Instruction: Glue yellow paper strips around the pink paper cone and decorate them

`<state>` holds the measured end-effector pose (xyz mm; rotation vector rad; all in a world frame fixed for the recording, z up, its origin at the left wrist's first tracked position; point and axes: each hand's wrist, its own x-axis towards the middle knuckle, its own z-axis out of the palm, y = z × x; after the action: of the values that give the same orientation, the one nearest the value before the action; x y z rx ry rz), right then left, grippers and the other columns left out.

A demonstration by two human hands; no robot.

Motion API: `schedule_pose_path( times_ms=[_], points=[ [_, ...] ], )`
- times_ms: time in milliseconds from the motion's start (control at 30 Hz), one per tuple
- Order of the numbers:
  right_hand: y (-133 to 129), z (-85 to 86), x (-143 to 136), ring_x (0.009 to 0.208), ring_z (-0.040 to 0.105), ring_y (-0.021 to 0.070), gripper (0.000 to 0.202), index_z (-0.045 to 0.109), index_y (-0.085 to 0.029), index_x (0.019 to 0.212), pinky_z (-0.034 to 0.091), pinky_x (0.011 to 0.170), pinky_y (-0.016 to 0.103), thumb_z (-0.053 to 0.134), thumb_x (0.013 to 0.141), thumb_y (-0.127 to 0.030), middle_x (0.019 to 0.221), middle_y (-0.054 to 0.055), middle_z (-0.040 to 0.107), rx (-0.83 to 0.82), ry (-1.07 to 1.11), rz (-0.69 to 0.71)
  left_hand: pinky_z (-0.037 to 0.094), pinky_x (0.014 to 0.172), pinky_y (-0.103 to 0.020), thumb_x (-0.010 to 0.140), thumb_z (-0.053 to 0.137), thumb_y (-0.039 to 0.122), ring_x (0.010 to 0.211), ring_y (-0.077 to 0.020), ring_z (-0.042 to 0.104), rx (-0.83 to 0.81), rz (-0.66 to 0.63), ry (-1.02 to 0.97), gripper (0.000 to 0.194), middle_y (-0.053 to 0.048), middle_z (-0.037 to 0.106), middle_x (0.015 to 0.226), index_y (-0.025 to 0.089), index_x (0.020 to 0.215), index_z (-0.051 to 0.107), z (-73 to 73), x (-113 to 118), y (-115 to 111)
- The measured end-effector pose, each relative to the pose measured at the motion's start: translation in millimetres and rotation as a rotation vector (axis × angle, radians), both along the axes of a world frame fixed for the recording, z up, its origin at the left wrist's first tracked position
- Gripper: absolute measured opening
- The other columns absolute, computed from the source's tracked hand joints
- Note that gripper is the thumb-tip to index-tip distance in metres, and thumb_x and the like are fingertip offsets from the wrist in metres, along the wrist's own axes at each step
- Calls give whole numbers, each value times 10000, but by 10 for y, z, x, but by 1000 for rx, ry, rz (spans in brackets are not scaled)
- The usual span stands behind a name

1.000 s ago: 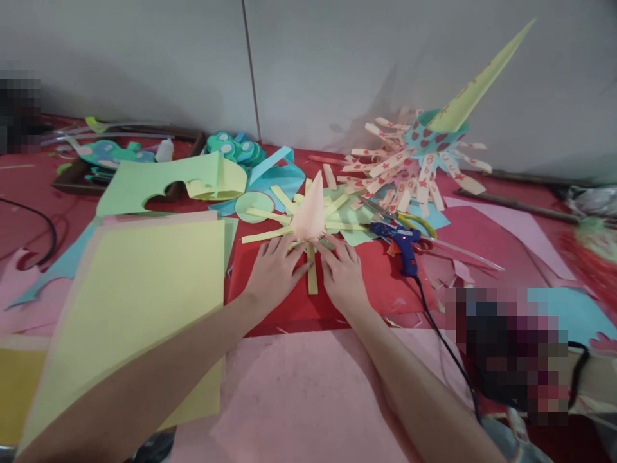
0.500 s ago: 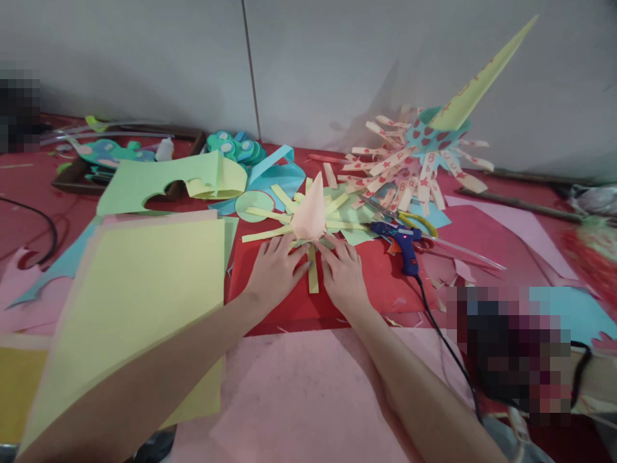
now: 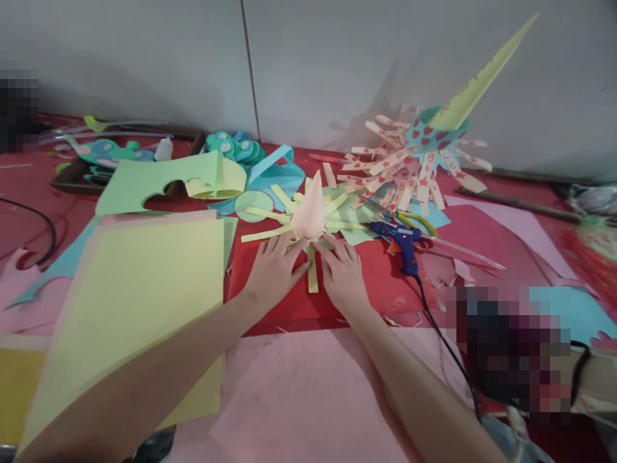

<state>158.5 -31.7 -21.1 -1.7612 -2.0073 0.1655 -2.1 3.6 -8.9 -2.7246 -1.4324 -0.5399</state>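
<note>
A pale pink paper cone (image 3: 309, 211) stands point up on a red sheet (image 3: 380, 283). Yellow paper strips (image 3: 265, 229) fan out around its base, and one strip runs toward me between my hands. At the near left of the base is my left hand (image 3: 276, 267), its fingers closed against the cone's lower edge. My right hand (image 3: 343, 269) presses there from the near right, fingers bent and the tips close to the left ones. The exact spot under the fingertips is partly hidden. A blue hot glue gun (image 3: 407, 244) lies right of my right hand.
Stacked yellow sheets (image 3: 139, 308) lie at left. Behind them are cut green paper (image 3: 159, 177) and a tray (image 3: 72, 183). A decorated paper hat (image 3: 436, 135) stands back right. Scissors (image 3: 419, 222) lie by the glue gun, whose cord (image 3: 443, 334) trails toward me. A person's arm (image 3: 600, 379) is at right.
My left thumb has shifted slightly inward at the cone's base. The cone, the strips and my right hand look almost the same.
</note>
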Motion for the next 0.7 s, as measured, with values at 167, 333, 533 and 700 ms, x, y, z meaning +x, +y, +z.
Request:
schedule_pose_path(
  times_ms=[167, 333, 533, 700],
  points=[
    [-3, -15, 2, 1162, 419, 271, 424, 566, -217, 1221, 407, 909, 452, 346, 870, -127, 1303, 92, 518, 2, 25, 3, 435, 775, -373, 912, 455, 351, 924, -243, 553, 123, -75, 10, 334, -114, 600, 1025, 147, 1141, 586, 12, 3, -26],
    [-2, -25, 13, 1162, 440, 262, 428, 551, -226, 1224, 414, 912, 472, 331, 873, -119, 1340, 99, 480, 28, 103, 3, 445, 712, -343, 926, 428, 303, 834, -213, 581, 184, -181, 52, 286, -104, 619, 951, 116, 1059, 598, 26, 22, -98],
    [-8, 35, 23, 1133, 459, 212, 352, 618, -265, 1048, 407, 944, 441, 346, 883, -113, 1222, 80, 509, 168, 282, 59, 405, 543, -271, 893, 460, 191, 623, -154, 557, -10, -237, 59, 120, -11, 572, 669, 147, 861, 567, 29, 57, -167],
    [3, 17, 31, 854, 499, 193, 301, 656, -239, 984, 450, 807, 373, 388, 883, -145, 873, 65, 515, 122, 336, 41, 388, 543, -279, 869, 499, 166, 595, -153, 554, -153, -228, 92, 80, 7, 569, 633, 160, 798, 536, 22, 64, -147]
  ],
)
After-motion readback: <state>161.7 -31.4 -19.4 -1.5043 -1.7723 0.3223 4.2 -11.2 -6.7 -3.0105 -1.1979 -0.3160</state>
